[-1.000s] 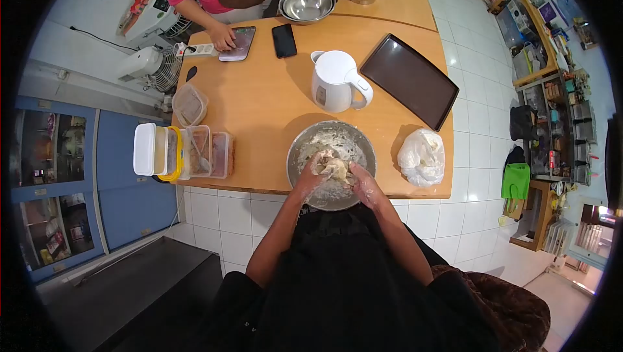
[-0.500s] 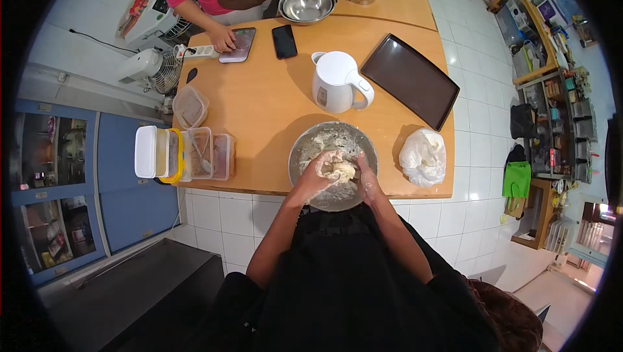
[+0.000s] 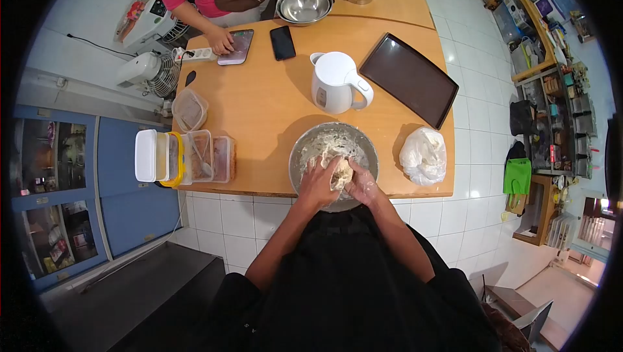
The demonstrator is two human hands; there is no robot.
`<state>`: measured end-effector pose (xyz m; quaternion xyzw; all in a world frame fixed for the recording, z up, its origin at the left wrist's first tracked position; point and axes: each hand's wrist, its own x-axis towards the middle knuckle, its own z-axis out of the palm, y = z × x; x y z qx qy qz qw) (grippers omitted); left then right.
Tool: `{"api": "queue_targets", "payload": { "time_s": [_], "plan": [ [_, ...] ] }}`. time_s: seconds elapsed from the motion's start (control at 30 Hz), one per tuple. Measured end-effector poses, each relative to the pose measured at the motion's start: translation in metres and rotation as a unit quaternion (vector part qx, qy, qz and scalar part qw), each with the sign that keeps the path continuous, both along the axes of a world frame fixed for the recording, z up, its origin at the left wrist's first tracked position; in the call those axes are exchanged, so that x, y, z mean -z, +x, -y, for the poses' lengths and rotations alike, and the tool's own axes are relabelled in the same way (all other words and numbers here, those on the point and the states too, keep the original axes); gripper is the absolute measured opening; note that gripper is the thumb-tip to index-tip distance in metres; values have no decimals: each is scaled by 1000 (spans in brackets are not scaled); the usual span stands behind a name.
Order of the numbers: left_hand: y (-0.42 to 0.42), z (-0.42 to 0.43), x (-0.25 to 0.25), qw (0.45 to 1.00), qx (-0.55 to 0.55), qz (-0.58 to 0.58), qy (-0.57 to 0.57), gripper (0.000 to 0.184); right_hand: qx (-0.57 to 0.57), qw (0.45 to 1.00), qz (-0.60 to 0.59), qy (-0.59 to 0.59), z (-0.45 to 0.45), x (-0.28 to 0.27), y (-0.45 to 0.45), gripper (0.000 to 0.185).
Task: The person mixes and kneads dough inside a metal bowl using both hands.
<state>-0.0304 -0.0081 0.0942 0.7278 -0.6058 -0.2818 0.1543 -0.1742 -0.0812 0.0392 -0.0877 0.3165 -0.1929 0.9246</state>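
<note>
A lump of sticky, pale dough (image 3: 341, 171) is between my two hands, inside a metal mixing bowl (image 3: 370, 146) at the table's near edge. My left hand (image 3: 317, 184) curls round the dough from the left, fingers coated with it. From the right, my right hand (image 3: 363, 185) presses against the same lump, its fingers wrapped round it and smeared with flour. Wet dough and flour cling to the bowl's inner wall.
A white electric kettle (image 3: 335, 84) stands behind the bowl, a dark baking tray (image 3: 410, 79) at back right. On the right sits a plastic bag (image 3: 423, 156); plastic containers (image 3: 201, 155) stand left. Across the table, a person's hand (image 3: 220, 41) touches a scale (image 3: 237, 51).
Both hands have closed in on the dough. The right hand has come off the bowl's right side to the lump, and the left hand now lies over it.
</note>
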Motion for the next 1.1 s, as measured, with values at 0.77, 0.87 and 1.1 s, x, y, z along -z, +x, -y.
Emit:
{"api": "queue_targets", "payload": {
  "time_s": [0.77, 0.87, 1.1],
  "plan": [
    [-13, -4, -4, 983, 46, 30, 175, 64, 6, 999, -43, -7, -12, 10, 6, 43],
    [-13, -5, 12, 984, 52, 10, 168, 59, 11, 999, -29, 5, -13, 5, 7, 44],
    [-15, -9, 33, 996, 7, -1, 86, 52, -7, 1000, -21, 5, -9, 9, 5, 47]
  ]
}}
